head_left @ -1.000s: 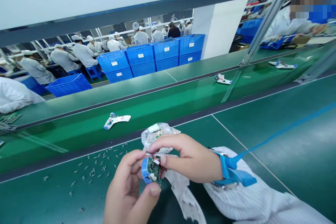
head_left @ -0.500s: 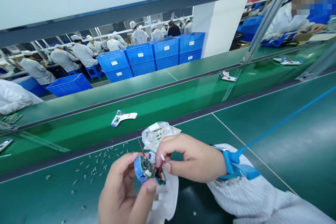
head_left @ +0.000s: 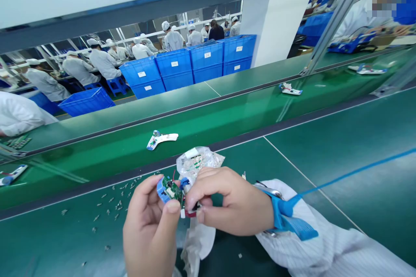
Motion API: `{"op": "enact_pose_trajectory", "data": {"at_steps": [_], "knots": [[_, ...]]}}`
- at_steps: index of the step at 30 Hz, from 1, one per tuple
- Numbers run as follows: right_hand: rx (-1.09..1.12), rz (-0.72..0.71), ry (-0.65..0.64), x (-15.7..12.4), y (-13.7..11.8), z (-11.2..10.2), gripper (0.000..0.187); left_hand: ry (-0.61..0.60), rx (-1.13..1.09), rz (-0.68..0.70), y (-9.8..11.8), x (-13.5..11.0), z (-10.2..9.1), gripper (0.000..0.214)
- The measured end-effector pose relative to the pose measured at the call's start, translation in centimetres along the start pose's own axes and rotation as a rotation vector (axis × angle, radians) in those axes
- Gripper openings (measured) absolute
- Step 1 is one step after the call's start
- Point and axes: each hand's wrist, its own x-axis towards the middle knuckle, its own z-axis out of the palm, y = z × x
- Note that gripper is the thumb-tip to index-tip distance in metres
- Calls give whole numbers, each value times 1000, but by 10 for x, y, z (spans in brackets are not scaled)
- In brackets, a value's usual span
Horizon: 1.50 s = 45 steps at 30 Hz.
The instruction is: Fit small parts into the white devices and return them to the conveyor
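My left hand (head_left: 150, 225) pinches a small green circuit board with a blue plastic part (head_left: 169, 189) between thumb and fingers. My right hand (head_left: 229, 201) is closed on the same board's right side, where red and black wires run. A white plastic piece (head_left: 199, 242) hangs below the board between both hands. Just behind my fingers lies a clear bag of small parts (head_left: 197, 162). A blue strap (head_left: 284, 216) circles my right wrist, and its blue cord (head_left: 357, 171) runs off to the right.
Several tiny parts (head_left: 113, 203) are scattered on the green mat at left. White and blue assemblies (head_left: 161, 139) ride the green conveyor belt (head_left: 227, 117) behind. Blue crates (head_left: 182, 69) and people in white coats fill the background; another person works at top right.
The board has tilted and shifted left and up in my hands. My right fingers have closed further over its wired end. The assemblies on the belt have drifted right.
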Motion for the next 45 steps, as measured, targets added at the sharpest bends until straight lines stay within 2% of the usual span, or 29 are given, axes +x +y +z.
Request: {"op": "enact_pose_trajectory", "data": {"at_steps": [10, 15, 21, 30, 34, 39, 41, 45], "knots": [[-13, -70, 68, -4, -6, 5, 16, -95, -52, -66, -4, 1, 2, 42], [-89, -49, 188, -6, -12, 13, 20, -80, -16, -107, -1, 0, 4, 44], [-201, -9, 305, -6, -16, 21, 14, -96, -28, -136, -3, -3, 4, 42], [171, 47, 168, -5, -10, 8, 12, -42, -105, -30, -3, 0, 3, 40], [154, -6, 28, -3, -7, 2, 12, -47, -173, -49, -3, 2, 2, 41], [140, -82, -126, 1, 2, -10, 33, -75, -188, -60, -1, 5, 2, 36], [148, -101, -180, 4, 5, -14, 34, -86, -194, -64, 0, 6, 2, 34], [193, -87, -209, 5, 7, -13, 31, -117, -206, -50, -1, 8, 0, 38]]}}
